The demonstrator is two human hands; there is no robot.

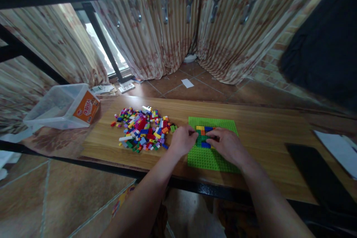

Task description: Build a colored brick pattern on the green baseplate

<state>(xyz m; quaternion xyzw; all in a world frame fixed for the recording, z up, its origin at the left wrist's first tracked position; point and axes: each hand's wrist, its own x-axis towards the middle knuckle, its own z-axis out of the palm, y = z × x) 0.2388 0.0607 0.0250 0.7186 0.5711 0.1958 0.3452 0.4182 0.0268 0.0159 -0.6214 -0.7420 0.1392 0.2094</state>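
A bright green studded baseplate (213, 160) lies on the wooden table. On its upper middle sits a flat patch of joined toy bricks (202, 132) in yellow, orange, blue, red and dark green. At the patch's left edge is my left hand (182, 140), its fingers closed in a pinch. My right hand (227, 144) rests over the patch's right side, thumb and fingertips curled in close to the bricks. Whatever sits between the fingertips of either hand is too small to make out. Part of the patch is hidden under my right hand.
Left of the baseplate spreads a heap of loose, mixed-colour bricks (143, 132). A clear plastic bin (60, 102) with an orange label stands beyond the table's left end. To the right lie a black flat object (318, 173) and white papers (338, 150). The wooden table (266, 137) has a dark front edge.
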